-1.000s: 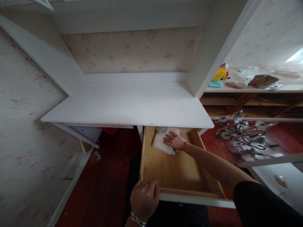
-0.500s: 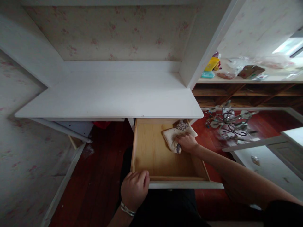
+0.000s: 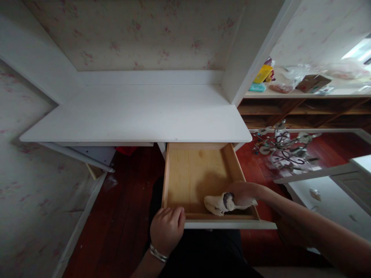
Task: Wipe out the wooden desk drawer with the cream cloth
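A wooden drawer (image 3: 188, 170) is pulled out from under the white desk (image 3: 139, 116). My left hand (image 3: 167, 227), with a silver bracelet at the wrist, is closed over the drawer's front left corner. Inside the drawer, at its front right, my right hand (image 3: 245, 193) grips a cream cloth (image 3: 216, 204) with a dark patterned part. The cloth is bunched up and lies against the drawer bottom near the front wall. The palm and some fingers of my right hand are hidden by the cloth.
On the red floor to the right lies a chandelier (image 3: 285, 144). Behind it stands a low shelf (image 3: 278, 104) bearing plastic bags and a cardboard box (image 3: 313, 83). A white cabinet piece (image 3: 319, 193) is at the far right. Flowered wallpaper (image 3: 17, 200) covers the left wall.
My right hand has drawn the cloth from the back right of the drawer toward its front, and the cloth is now more crumpled. My left hand keeps its place on the drawer corner.
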`<state>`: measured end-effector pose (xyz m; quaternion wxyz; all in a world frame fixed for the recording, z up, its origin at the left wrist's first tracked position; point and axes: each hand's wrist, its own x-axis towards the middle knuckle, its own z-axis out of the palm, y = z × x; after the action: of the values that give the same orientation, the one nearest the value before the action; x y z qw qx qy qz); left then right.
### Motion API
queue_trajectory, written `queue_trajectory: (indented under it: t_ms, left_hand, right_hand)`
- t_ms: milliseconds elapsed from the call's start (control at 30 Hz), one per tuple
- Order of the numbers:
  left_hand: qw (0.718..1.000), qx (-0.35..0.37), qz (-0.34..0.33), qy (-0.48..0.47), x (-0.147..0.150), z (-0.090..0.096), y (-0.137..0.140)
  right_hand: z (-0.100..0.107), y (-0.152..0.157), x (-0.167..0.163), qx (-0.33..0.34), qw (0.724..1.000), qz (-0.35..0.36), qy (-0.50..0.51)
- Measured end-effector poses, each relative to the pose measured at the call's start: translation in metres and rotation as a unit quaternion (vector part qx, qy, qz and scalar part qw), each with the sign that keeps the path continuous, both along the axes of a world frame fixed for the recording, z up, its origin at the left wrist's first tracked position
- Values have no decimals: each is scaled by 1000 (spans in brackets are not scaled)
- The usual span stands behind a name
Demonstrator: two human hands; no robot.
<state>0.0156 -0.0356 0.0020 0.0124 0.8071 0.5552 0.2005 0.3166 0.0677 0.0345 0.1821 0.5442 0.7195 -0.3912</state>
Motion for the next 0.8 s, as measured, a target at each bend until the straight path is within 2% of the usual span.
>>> queue_trajectory:
  t_ms: [100, 233, 333, 433, 500, 633, 733, 800]
  left_hand:
    - [1000, 3, 2, -5, -1, -1, -2]
    - [1000, 10, -4, -11, -2, -2, -4]
    - [1000, 15, -8, -14, -2, -1, -5]
    - [1000, 14, -11, -18, -3, 1, -4]
    - [999, 15, -17, -25, -4, 1, -4]
    - [999, 20, -22, -43, -6, -2, -5]
    - [998, 19, -16, -57, -7, -4, -7]
    - [998, 23, -11, -62, -7, -5, -8]
  right_hand:
    - [5, 6, -20, -17, 999, 45, 9]
    - [-4, -3, -59, -26, 998, 33, 51]
    - [-13, -4, -88, -33, 994, -9, 100]
    - [-17, 2, -119, -80, 981, -106, 140]
    - [-20, 5, -142, -134, 953, -204, 182]
    - [-32, 7, -181, -211, 853, -376, 295]
    - [-43, 17, -196, -248, 797, -436, 336]
    - [-51, 33, -200, -245, 788, -451, 341]
